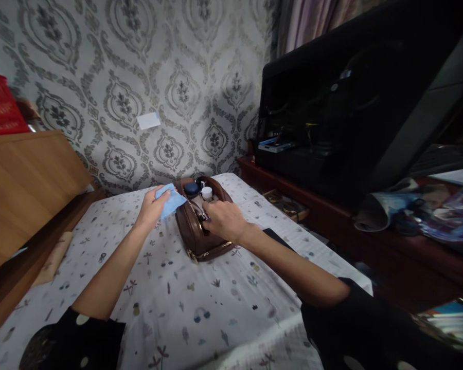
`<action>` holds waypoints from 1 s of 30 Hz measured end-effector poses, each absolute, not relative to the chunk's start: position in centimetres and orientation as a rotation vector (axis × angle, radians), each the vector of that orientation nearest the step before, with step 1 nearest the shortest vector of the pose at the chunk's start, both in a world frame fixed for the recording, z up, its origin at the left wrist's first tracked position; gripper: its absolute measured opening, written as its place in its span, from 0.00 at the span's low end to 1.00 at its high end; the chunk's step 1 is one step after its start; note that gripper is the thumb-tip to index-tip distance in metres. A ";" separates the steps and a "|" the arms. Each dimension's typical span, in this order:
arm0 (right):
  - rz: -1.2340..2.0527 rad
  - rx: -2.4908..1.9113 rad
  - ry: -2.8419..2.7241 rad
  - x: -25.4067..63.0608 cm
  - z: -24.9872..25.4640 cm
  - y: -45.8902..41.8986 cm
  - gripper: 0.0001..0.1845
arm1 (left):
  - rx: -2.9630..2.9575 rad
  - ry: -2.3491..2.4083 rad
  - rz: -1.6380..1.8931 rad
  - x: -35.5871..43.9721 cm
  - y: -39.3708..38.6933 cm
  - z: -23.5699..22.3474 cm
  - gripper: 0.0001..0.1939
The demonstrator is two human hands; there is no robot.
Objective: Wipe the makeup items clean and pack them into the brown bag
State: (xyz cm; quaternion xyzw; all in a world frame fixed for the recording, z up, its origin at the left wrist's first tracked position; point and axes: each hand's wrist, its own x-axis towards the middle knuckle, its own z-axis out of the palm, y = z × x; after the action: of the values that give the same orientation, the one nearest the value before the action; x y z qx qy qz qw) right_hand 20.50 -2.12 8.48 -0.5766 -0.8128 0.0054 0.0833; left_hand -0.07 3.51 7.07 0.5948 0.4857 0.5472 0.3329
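A brown zipped toiletry bag [185, 228] stands unzipped on the patterned cloth. Inside it I see a dark blue round item [191, 188], a white-capped container [207, 193] and other small things that are partly hidden. My left hand [154, 204] is closed on a light blue cloth [171, 203], just left of the bag's opening. Over the near right part of the opening, my right hand [224, 220] reaches in with curled fingers. A small dark, shiny item [201, 216] shows at its fingertips; its kind is unclear.
The white patterned cloth [170, 303] covers the surface. A dark flat object [280, 238] lies right of the bag, partly behind my forearm. A large black television [332, 103] stands on a red-brown cabinet [324, 210] with an open drawer [287, 205]. At left is a wooden panel [31, 180].
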 end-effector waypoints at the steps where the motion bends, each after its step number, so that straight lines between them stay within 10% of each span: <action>1: 0.024 -1.721 -2.423 20.6 8.6 -2.2 0.16 | 1.548 1.287 1.451 -0.3 3.3 6.9 0.31; 30: -0.088 -0.946 -1.940 24.2 1.3 -6.2 0.06 | 1.572 2.663 0.928 -23.0 -9.4 -2.4 0.20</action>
State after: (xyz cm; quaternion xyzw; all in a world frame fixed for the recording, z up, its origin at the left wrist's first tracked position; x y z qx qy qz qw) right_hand 24.17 -6.16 1.27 -0.3864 -0.7921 -0.0359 0.4712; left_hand -23.02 -9.40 -2.37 0.4865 0.8240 0.2870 -0.0435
